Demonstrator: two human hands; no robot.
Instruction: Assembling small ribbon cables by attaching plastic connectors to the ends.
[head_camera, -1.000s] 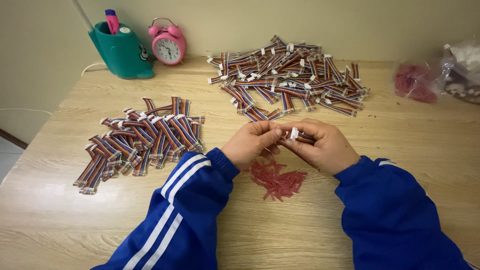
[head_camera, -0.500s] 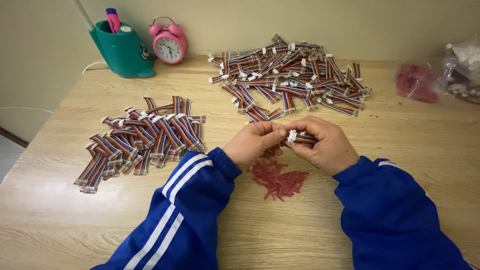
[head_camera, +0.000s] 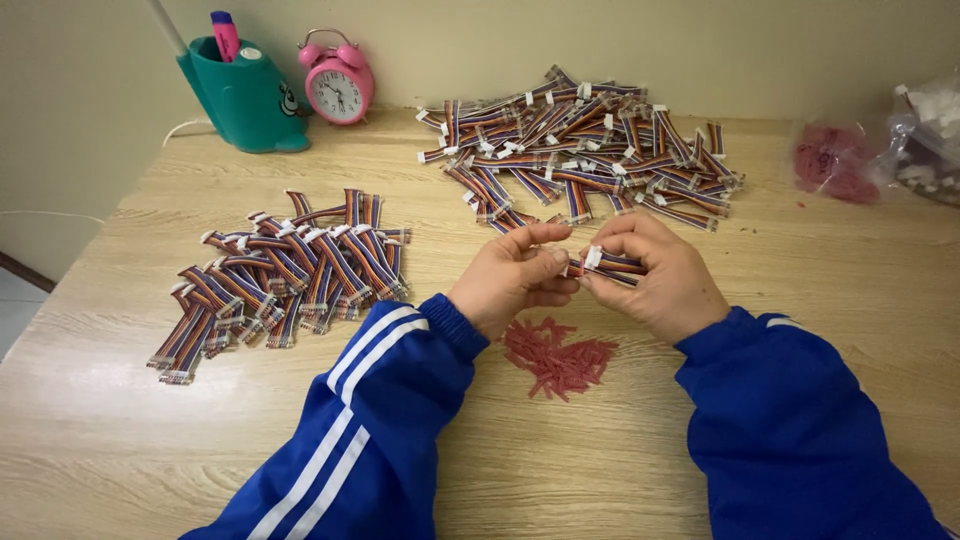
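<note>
Risk: small white connector (head_camera: 594, 257) looks easy to fumble; a slip of the fingertips could drop the cable into the red bits (head_camera: 558, 356) below.
Left pile (head_camera: 285, 278): lies well apart on the table (head_camera: 150, 440), untouched.
Left hand (head_camera: 510, 280): thumb and forefinger pinched narrow at the cable's connector end.
Cable (head_camera: 618, 266): bridges both hands, above the table.
Right hand (head_camera: 655, 275): closed around the cable, connector poking out leftward.
Far pile (head_camera: 580, 150): behind both hands.

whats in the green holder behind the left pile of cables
A pink marker stands in the green holder, and a pale rod rises from it. Its opaque wall hides whatever lies deeper inside.
</note>
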